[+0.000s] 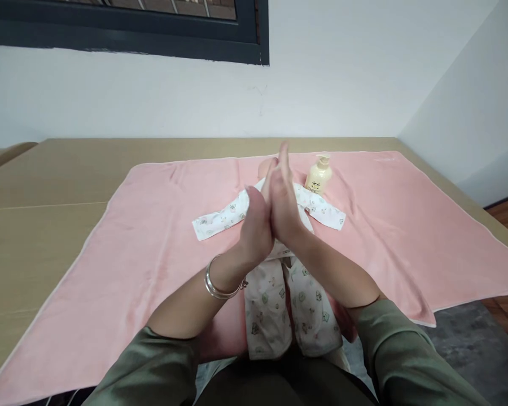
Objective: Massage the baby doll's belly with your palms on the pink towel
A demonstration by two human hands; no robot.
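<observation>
My left hand (256, 228) and my right hand (284, 208) are raised and pressed palm to palm, fingers stretched out and pointing away from me. Nothing shows between them. Below and behind them lies a white printed baby outfit (268, 310), sleeves spread to both sides and legs toward me; my hands hide much of its upper part. At its neck end a skin-toned rounded shape (264, 168) shows, mostly hidden. A cream pump bottle (319, 175) with a printed face stands just right of my fingertips, beyond the right sleeve. Neither hand touches the outfit or bottle.
A pink blanket (161, 225) with a pale edge covers much of the wooden table (68, 180) and hangs over its front right edge. A white wall (330, 84) with a dark window frame (249, 34) rises behind. My left wrist wears a silver bangle (211, 285).
</observation>
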